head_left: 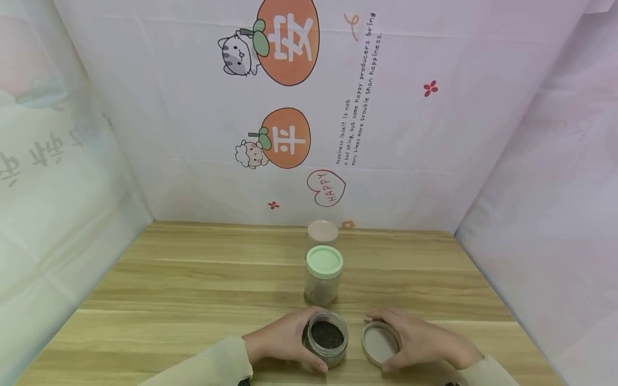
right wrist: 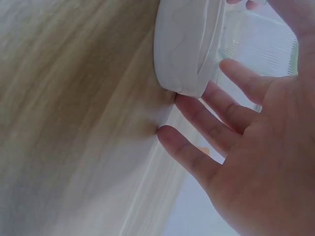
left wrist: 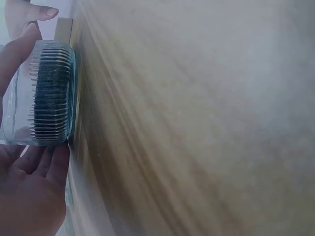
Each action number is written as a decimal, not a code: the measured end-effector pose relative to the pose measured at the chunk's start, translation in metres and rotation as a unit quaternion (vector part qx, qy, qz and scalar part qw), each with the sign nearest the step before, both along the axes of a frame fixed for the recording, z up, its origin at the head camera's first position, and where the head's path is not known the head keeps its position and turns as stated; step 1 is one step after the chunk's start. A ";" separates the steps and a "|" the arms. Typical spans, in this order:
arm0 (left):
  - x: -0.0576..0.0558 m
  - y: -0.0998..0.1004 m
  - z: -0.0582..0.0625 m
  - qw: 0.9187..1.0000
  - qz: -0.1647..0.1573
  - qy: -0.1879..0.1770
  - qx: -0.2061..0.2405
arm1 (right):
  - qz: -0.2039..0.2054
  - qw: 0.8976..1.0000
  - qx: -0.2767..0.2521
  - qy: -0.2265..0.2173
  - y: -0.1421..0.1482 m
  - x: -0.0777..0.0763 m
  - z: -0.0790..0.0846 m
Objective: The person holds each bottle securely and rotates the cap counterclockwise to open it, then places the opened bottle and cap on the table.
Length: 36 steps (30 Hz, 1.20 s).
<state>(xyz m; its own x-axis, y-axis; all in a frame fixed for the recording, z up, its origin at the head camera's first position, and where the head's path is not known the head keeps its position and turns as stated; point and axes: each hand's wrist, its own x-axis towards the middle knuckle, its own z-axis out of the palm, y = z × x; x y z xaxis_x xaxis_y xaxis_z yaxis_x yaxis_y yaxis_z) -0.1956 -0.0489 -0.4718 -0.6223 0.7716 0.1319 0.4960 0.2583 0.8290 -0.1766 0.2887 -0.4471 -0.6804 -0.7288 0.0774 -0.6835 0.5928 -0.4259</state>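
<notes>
My left hand [head_left: 288, 338] grips an uncapped clear jar [head_left: 333, 360] on the wooden table, thumb at its near side and fingers around the far side. Dark granular stuff [head_left: 326, 335] fills the lower part of the jar. In the left wrist view the jar [left wrist: 51, 93] shows ribbed walls. My right hand [head_left: 417, 338] holds a beige lid [head_left: 380, 346] just right of the jar, its hollow side up. The thumb is at the lid's near rim, fingertips at the far rim. Seen from the right wrist, the fingers are spread along the lid [right wrist: 182, 49].
Behind the open jar stands a clear jar with a green lid [head_left: 324, 261]. Another jar with a beige lid [head_left: 322, 230] is partly hidden behind it. A printed cloth [head_left: 396, 134] hangs at the table's back edge, with pale cloth [head_left: 545, 214] along both sides.
</notes>
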 end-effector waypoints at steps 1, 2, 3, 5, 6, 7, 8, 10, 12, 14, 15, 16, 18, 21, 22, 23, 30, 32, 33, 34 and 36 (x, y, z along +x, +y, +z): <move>0.000 0.000 -0.001 1.000 0.000 0.003 -0.001 | 0.000 1.000 0.000 -0.003 0.000 0.000 0.001; 0.000 0.000 -0.001 1.000 -0.001 0.003 -0.002 | -0.002 1.000 0.000 -0.009 -0.001 0.000 0.002; -0.001 0.000 -0.002 1.000 -0.001 0.005 -0.003 | -0.006 1.000 0.000 -0.016 -0.001 0.000 0.002; -0.002 0.000 -0.002 1.000 0.001 0.003 -0.004 | -0.017 0.999 0.004 -0.029 -0.002 0.000 0.004; -0.002 -0.001 -0.003 1.000 0.001 0.002 -0.005 | -0.022 0.999 0.006 -0.032 -0.002 0.000 0.005; -0.003 -0.001 -0.003 1.000 0.002 0.003 -0.006 | -0.027 0.999 0.008 -0.035 -0.003 0.000 0.006; -0.003 -0.002 -0.002 1.000 0.003 0.004 -0.006 | -0.030 0.999 0.010 -0.038 -0.003 0.000 0.006; -0.004 -0.003 -0.001 1.000 0.005 0.006 -0.007 | -0.037 0.998 0.013 -0.042 -0.003 0.001 0.007; -0.004 -0.005 0.000 1.000 0.004 0.003 -0.005 | -0.042 0.998 0.013 -0.044 -0.004 0.001 0.008; -0.004 -0.007 0.002 1.000 0.004 -0.009 -0.006 | -0.047 0.998 0.009 -0.045 -0.005 0.001 0.009; -0.004 -0.009 0.003 1.000 0.005 -0.015 -0.008 | -0.050 0.998 0.008 -0.044 -0.006 0.001 0.009; -0.004 -0.010 0.004 1.000 0.006 -0.021 -0.010 | -0.052 0.998 0.007 -0.042 -0.006 0.001 0.009; -0.004 -0.013 0.006 0.999 0.012 -0.033 -0.020 | -0.053 0.998 0.004 -0.037 -0.008 0.001 0.010; -0.006 -0.018 0.010 0.999 0.017 -0.034 -0.027 | -0.053 0.998 -0.003 -0.027 -0.010 0.001 0.013; -0.008 -0.019 0.012 0.999 0.017 -0.032 -0.025 | -0.053 0.998 -0.006 -0.022 -0.011 0.000 0.014; -0.009 -0.020 0.014 0.999 0.020 -0.031 -0.024 | -0.053 0.998 -0.010 -0.017 -0.012 0.000 0.015; -0.021 -0.028 0.025 0.999 0.046 -0.010 0.006 | -0.065 0.997 -0.036 0.005 -0.016 -0.001 0.022; -0.025 -0.030 0.025 0.998 0.061 0.009 0.012 | -0.067 0.997 -0.045 0.006 -0.017 -0.002 0.022; -0.027 -0.031 0.024 0.997 0.071 0.012 0.016 | -0.067 0.997 -0.047 0.013 -0.017 -0.003 0.022; -0.029 -0.031 0.023 0.996 0.085 0.013 0.021 | -0.068 0.996 -0.048 0.018 -0.017 -0.003 0.022; -0.033 -0.031 0.022 0.993 0.112 0.004 0.033 | -0.069 0.996 -0.053 0.029 -0.018 -0.004 0.023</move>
<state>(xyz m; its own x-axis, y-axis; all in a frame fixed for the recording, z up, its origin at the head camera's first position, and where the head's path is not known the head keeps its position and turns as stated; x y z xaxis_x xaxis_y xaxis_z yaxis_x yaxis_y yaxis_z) -0.2289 -0.0803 -0.4502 -0.7760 0.6034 0.1836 0.4392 0.3080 0.8439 -0.1807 0.2705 -0.4245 -0.7655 -0.6142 0.1918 -0.6242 0.6366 -0.4529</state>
